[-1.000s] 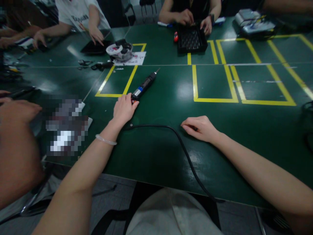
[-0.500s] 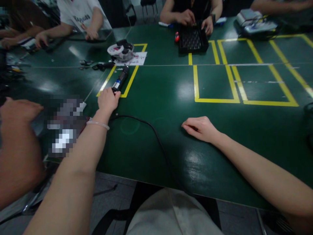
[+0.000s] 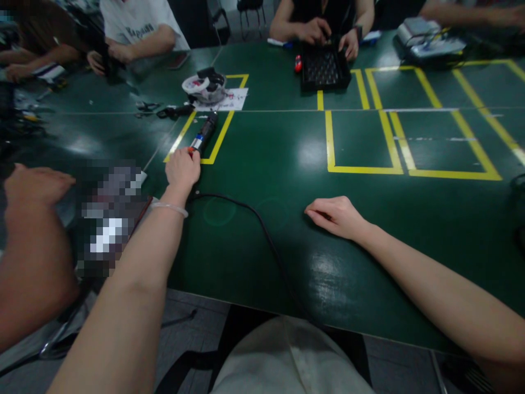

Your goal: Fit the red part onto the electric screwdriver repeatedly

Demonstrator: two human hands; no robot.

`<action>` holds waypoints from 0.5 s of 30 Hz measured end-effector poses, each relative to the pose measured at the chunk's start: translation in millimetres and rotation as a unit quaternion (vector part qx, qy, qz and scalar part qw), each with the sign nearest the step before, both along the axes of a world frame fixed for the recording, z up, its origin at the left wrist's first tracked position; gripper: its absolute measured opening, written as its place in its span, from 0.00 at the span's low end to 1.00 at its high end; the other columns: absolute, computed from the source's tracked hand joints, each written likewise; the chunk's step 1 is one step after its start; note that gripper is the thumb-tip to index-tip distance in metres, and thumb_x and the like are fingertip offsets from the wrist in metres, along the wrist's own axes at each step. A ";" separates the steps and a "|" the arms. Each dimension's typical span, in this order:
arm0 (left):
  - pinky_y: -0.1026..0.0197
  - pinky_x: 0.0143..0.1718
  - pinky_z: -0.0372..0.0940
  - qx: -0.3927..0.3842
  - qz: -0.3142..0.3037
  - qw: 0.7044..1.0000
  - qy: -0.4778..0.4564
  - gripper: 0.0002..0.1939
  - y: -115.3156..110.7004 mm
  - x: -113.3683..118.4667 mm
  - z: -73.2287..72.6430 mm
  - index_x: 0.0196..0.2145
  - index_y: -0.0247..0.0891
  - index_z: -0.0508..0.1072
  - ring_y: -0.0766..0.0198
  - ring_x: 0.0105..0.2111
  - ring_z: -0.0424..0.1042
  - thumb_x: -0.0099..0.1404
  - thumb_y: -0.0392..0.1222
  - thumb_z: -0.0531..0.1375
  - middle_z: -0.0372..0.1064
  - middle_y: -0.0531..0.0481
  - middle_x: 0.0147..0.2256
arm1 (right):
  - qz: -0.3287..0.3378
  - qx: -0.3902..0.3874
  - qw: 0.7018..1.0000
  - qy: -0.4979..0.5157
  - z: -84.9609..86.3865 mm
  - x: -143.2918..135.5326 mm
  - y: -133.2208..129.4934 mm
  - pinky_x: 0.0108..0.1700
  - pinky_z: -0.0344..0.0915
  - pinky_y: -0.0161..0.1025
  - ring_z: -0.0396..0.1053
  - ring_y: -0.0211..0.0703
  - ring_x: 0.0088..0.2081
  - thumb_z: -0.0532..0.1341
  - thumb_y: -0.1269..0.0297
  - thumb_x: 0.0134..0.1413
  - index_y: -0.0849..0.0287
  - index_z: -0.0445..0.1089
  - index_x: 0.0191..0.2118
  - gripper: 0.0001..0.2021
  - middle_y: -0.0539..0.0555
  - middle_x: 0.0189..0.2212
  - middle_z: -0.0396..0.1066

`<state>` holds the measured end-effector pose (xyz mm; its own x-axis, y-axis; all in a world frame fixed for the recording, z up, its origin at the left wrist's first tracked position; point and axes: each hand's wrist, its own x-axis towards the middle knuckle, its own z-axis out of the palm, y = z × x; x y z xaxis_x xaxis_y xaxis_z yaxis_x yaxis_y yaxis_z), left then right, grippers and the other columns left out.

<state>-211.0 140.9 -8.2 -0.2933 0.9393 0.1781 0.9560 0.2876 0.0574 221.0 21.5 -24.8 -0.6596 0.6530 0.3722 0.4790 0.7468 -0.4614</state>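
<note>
My left hand [image 3: 183, 168] is stretched forward, its fingers closed around the rear end of a black electric screwdriver [image 3: 204, 133]. The tool lies slanted inside a yellow-taped rectangle [image 3: 222, 138], its tip pointing away from me. A bit of orange shows on it by my fingers. From under my left wrist a black cable [image 3: 262, 225] curves across the green table [image 3: 262, 164] to its front edge. My right hand [image 3: 337, 215] rests on the tabletop with curled fingers, thumb against forefinger, and nothing visible in it.
Beyond the screwdriver sits a white-and-black roll-like item [image 3: 205, 86] on a paper sheet [image 3: 232, 99]. Black tools [image 3: 172, 111] lie left of it. Across the table, a person handles a black tray [image 3: 325, 71]. A neighbour's arm [image 3: 35, 241] rests at left.
My left hand has shifted very slightly, and an orange part of the screwdriver now shows. Across the table, the person in white has lifted a dark object. My right hand stays put.
</note>
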 end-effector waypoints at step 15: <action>0.41 0.51 0.64 0.015 -0.015 1.000 -0.021 0.30 -27.1 42.5 -2.1 0.60 0.28 0.67 0.34 0.53 0.68 0.77 0.55 0.43 0.68 0.26 0.51 | 0.007 0.000 1.000 -0.016 -0.2 -3.7 1.9 0.33 0.61 0.34 0.75 0.38 0.30 0.54 0.62 0.69 0.58 0.75 0.36 0.14 0.52 0.30 0.78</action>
<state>-168.6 113.8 -10.2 -0.2732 0.9422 0.1939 0.9606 0.2567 0.1064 217.3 23.5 -25.1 -0.6794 0.6445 0.3508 0.4832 0.7528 -0.4471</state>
